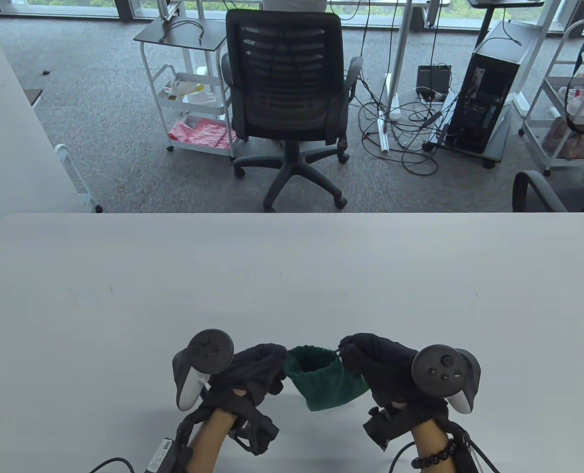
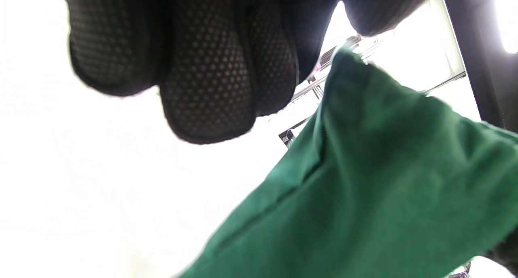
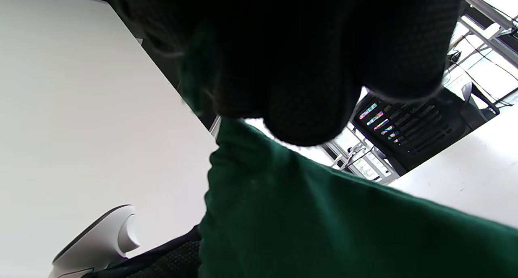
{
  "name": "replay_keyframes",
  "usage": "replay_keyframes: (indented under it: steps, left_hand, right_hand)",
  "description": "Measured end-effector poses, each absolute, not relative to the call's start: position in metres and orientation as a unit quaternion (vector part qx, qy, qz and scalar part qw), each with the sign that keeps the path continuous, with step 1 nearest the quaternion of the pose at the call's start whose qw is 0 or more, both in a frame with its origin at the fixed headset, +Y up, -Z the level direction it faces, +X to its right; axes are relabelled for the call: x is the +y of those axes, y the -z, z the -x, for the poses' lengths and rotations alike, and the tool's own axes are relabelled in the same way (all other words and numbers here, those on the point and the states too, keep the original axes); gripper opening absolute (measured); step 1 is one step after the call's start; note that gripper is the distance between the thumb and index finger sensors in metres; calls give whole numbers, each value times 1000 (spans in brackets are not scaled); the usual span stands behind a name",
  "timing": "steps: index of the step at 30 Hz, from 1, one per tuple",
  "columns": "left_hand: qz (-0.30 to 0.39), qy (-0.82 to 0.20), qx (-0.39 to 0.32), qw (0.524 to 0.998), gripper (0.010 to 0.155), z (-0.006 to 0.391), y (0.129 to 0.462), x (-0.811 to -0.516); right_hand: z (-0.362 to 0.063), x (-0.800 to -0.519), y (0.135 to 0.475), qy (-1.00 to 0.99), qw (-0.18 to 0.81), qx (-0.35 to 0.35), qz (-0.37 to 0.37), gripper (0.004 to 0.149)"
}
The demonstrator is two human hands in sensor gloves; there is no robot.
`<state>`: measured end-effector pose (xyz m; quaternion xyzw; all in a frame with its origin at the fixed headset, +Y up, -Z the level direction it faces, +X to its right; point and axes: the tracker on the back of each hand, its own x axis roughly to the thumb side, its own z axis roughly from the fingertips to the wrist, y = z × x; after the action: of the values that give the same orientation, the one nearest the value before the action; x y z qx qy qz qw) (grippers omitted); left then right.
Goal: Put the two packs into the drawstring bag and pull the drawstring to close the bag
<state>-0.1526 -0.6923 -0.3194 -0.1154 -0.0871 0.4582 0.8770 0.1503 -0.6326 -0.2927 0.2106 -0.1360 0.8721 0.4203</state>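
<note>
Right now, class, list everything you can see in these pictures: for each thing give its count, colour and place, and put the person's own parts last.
Drawstring bag: one, dark green, near edge of the table, between the hands, mouth partly open.
Packs: none visible; cannot tell if inside the bag.
Table: one, white, fills the lower half.
Office chair: one, black mesh, beyond the table.
Computer tower: one, black, floor at right.
Cart: one, white, floor left of the chair.
Left hand: black glove, grips the bag's left rim.
Right hand: black glove, pinches the bag's right rim.
Trackers: two, black and white, one on each hand.
</note>
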Motion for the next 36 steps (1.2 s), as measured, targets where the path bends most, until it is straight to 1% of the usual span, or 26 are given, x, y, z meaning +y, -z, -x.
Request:
replay_keyframes:
  steps: [2,4,8,11,13,15,18,21,24,29,32,34,36]
  left_hand:
    - [103,-459,-98,877,52,151,318,-691]
    - [59,-449,-116,884,57,149,316,-685]
    - [-30,-387,-198,900,73,139,307,-667]
    - [-54,-354,-258,897,83,127,298,-657]
    - [-72,-329,-286,897,86,118,291,-652]
    - [-82,-293,-302,904,90,109,284,-648]
    - [-94,-244,-317,912,90,97,276,-647]
    - [-113,-242,-307,913,84,90,273,-650]
    - [-106,-260,-315,907,78,88,274,-654]
    - [-92,-280,-303,906,66,90,277,-655]
    - [-92,-280,-300,907,55,92,277,-656]
    - [-95,-279,-289,911,45,93,277,-655]
    - [-98,-277,-283,913,42,95,278,-655]
  right_hand:
    - [-150,-632,292,-875,414,-136,-211,39]
    - [-149,-632,292,-879,405,-139,-210,39]
    - [-150,-629,291,-883,394,-147,-211,39]
    - [-147,-627,288,-881,391,-157,-214,39]
    - [-143,-626,286,-879,393,-159,-220,39]
    - [-137,-625,283,-878,389,-159,-231,39]
    - [-126,-622,278,-881,367,-171,-245,38]
    - [-115,-621,273,-883,346,-178,-263,39]
    - [-110,-619,269,-890,311,-201,-267,38]
    - [-112,-622,271,-888,325,-196,-260,38]
    - [-112,-624,273,-888,329,-190,-259,38]
    - [-111,-624,273,-888,329,-189,-259,38]
    - [-111,-625,273,-888,331,-188,-258,38]
